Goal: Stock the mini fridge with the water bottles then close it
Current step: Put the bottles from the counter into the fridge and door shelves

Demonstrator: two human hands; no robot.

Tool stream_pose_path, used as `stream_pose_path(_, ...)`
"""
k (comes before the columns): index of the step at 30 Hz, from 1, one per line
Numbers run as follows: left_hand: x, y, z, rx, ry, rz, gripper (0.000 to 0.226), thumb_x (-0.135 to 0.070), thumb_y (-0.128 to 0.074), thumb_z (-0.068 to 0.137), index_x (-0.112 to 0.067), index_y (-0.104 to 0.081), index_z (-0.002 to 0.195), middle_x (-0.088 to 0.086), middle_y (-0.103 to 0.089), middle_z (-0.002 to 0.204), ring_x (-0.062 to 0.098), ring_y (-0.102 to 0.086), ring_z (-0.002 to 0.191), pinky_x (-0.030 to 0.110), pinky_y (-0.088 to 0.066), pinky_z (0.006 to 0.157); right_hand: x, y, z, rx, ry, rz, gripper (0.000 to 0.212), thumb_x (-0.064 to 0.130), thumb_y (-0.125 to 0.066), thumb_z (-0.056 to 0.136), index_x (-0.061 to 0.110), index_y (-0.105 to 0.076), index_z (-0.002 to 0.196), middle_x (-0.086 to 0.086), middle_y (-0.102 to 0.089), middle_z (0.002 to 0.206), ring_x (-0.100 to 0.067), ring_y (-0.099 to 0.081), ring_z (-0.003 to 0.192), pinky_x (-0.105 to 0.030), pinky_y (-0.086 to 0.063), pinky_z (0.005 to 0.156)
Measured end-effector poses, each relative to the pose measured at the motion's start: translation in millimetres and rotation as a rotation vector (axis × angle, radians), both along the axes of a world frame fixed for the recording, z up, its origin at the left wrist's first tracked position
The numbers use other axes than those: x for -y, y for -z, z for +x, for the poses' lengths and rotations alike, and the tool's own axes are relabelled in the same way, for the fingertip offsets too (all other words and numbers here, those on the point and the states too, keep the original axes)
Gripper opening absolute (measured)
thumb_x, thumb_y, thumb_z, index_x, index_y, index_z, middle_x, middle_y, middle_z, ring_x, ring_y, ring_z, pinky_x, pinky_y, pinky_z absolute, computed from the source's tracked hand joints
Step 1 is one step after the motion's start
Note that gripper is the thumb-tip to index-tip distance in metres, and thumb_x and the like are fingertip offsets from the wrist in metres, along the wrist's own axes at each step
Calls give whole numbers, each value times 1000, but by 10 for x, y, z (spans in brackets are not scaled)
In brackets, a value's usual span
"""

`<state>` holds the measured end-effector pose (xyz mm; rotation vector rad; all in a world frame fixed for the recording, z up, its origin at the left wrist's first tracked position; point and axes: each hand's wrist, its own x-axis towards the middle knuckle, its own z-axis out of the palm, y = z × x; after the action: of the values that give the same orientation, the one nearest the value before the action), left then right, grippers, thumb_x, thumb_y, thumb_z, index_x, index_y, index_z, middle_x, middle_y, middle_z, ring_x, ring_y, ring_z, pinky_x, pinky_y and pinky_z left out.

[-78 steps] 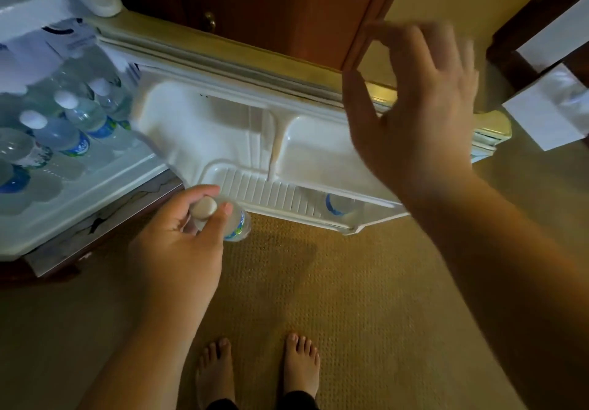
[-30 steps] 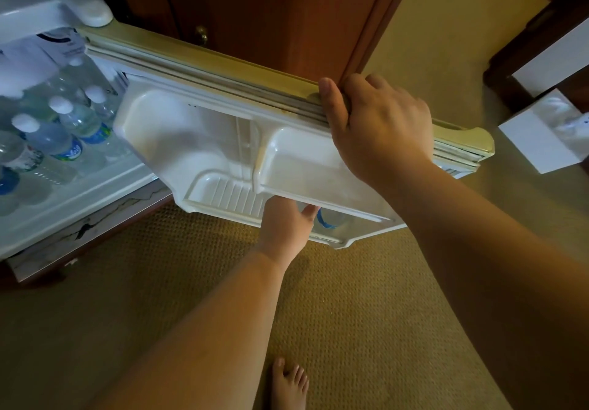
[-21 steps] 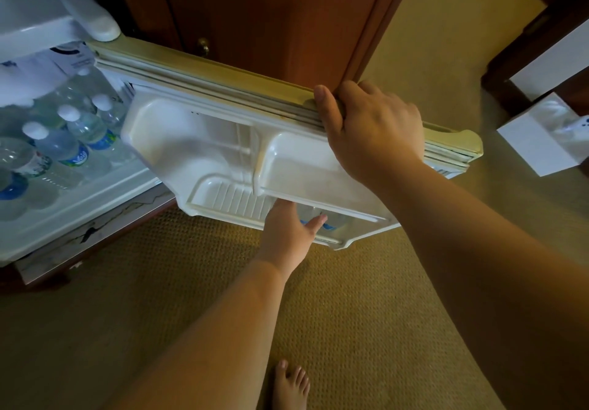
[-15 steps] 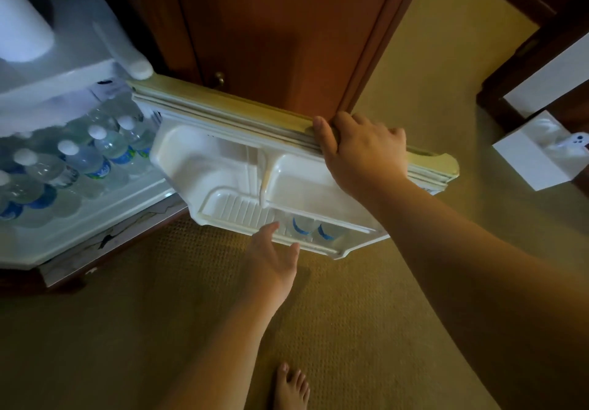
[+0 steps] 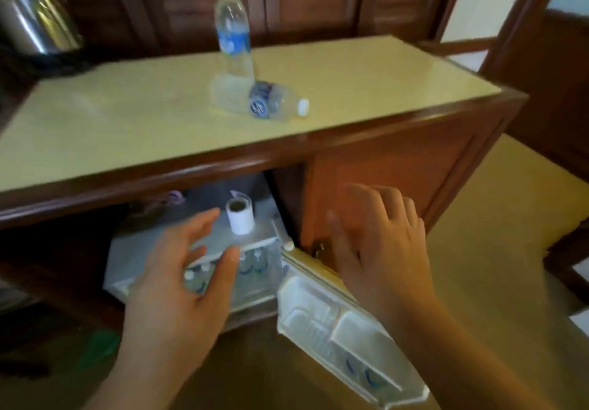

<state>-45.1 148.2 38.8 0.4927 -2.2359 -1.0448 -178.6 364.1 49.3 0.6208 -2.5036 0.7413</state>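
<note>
The white mini fridge (image 5: 255, 295) sits under a wooden counter with its door (image 5: 338, 323) swung open to the right. Several water bottles (image 5: 251, 266) stand inside, and two more show in the door's lower shelf (image 5: 366, 374). On the counter top (image 5: 127, 116) one tall water bottle (image 5: 232, 30) stands upright and a second bottle (image 5: 267, 100) lies on its side in front of it. My left hand (image 5: 181, 285) hovers open in front of the fridge opening. My right hand (image 5: 379, 244) is open above the door's top edge, holding nothing.
A metal kettle (image 5: 35, 17) stands at the counter's back left. A white roll (image 5: 240, 217) sits on top of the fridge. Wooden cabinet doors (image 5: 382, 180) are behind the open fridge door. Carpet floor (image 5: 494, 282) spreads to the right.
The view has lifted from the fridge door to the counter top. My right hand has let go of the door's top edge, and my left hand has come away from the door shelf.
</note>
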Motion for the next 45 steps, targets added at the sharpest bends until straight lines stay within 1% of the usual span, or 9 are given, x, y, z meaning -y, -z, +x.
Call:
stream_pose_path(5, 606, -890, -56, -122, -90, -95, 47, -52, -68, 90, -58, -51, 133, -35, -61, 131, -13, -62, 114, 11, -50, 92, 667, -953, -137, -63, -221, 28, 45, 51, -52, 99, 25, -54, 135, 1, -57, 125, -22, -53, 113, -40, -49, 91)
stream_pose_path(11, 1030, -1255, -502, 6, -37, -75, 55, -49, -71, 85, -60, -43, 131, -36, -59, 120, -24, -51, 116, 4, -43, 83, 1275, -1449, -713, 2, -258, 112, 45, 52, -54, 96, 33, -44, 136, 5, -53, 123, -16, -50, 107, -33, -53, 85)
stream_pose_path(17, 1384, -1553, -1222, 40, 44, -124, 60, -49, -73, 89, -54, -41, 139, -21, -62, 128, 0, -59, 118, 32, -55, 99, 1596, -1355, -1574, 325, -113, 302, 69, 51, -68, 89, 35, -34, 146, 1, -49, 133, -23, -49, 119, -38, -51, 92)
stream_pose_path(21, 1593, -1941, -2169, 116, 91, -235, 67, -61, -68, 91, -61, -28, 145, -10, -58, 140, 6, -55, 116, 26, -48, 88, 1586, -1083, -1960, 535, -62, 375, 82, 42, -70, 92, 34, -23, 159, -2, -50, 142, -27, -55, 125, -40, -50, 98)
stream_pose_path(26, 1628, -2211, -3375, 179, 241, -294, 75, -62, -64, 94, -53, -25, 158, 6, -55, 144, 20, -58, 118, 31, -44, 86, 1504, -830, -1973, 486, -78, 351, 68, 37, -72, 93, 45, -33, 149, 8, -64, 124, -16, -65, 109, -32, -54, 88)
stream_pose_path(30, 1588, -2051, -3785, 313, 143, -387, 47, -40, -57, 103, -37, -52, 149, 6, -67, 140, 34, -62, 124, 39, -48, 90, 1378, -770, -1777, 489, -109, 272, 71, 44, -72, 92, 41, -36, 153, 12, -62, 132, -13, -61, 119, -28, -48, 94)
stream_pose_path(34, 1469, -1841, -3339, 89, 65, -319, 29, -33, -65, 98, -36, -72, 126, -1, -79, 113, 29, -71, 105, 35, -53, 87, 1016, -781, -1274, 437, -103, 131, 68, 51, -69, 92, 40, -42, 154, 21, -62, 129, -3, -62, 108, -21, -50, 89)
stream_pose_path(40, 1041, -1520, -1866, -111, 101, -222, 22, -44, -69, 98, -37, -71, 119, -18, -76, 98, -1, -71, 85, 27, -60, 69, 295, -867, -250, 264, -54, -243, 41, 53, -71, 92, 38, -66, 130, 17, -64, 101, -3, -69, 76, -14, -53, 58)
stream_pose_path(45, 505, -1383, -734, -190, 98, -172, 22, -48, -68, 98, -35, -71, 116, -31, -70, 95, -8, -70, 87, 14, -55, 68, -214, -956, 419, 212, -72, -268, 24, 39, -71, 94, 34, -70, 117, 17, -60, 97, -7, -69, 82, -16, -53, 63)
